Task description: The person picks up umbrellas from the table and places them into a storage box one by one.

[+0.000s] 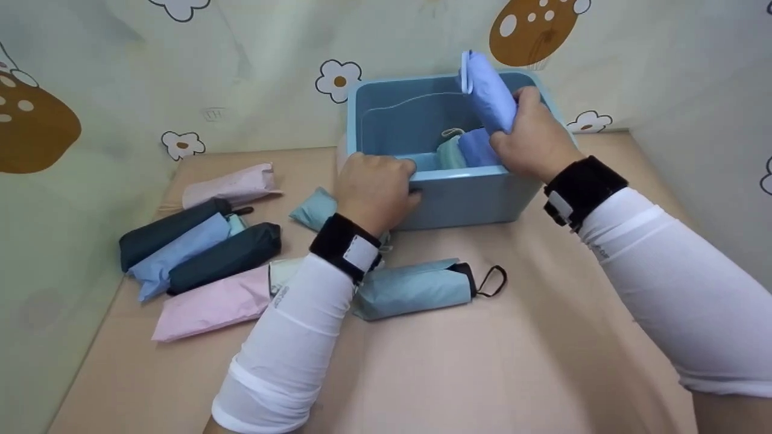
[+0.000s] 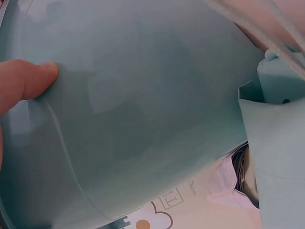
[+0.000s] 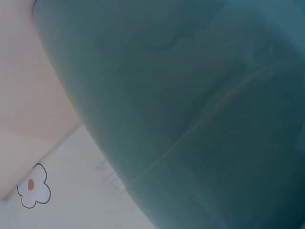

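Note:
My right hand [image 1: 537, 140] grips a periwinkle-blue folded umbrella [image 1: 491, 90] by its lower end, tilted above the light-blue plastic bin [image 1: 464, 196]. My left hand [image 1: 375, 188] holds the bin's front-left rim, fingers over the edge. In the left wrist view its thumb [image 2: 35, 78] presses against the bin wall [image 2: 143, 95]. Inside the bin lie a green folded umbrella [image 1: 450, 153] and a blue one [image 1: 477, 147]. The right wrist view shows the bin wall [image 3: 143, 95] but neither the hand nor the umbrella.
Left of the bin lie several folded umbrellas: pale pink [image 1: 232, 185], dark [image 1: 226, 256], blue [image 1: 181, 253] and pink [image 1: 214, 302]. A teal one [image 1: 416, 290] with a black wrist loop lies in front. Another teal pouch [image 1: 315, 209] is partly behind my left hand. Patterned walls [image 1: 265, 72] enclose the table.

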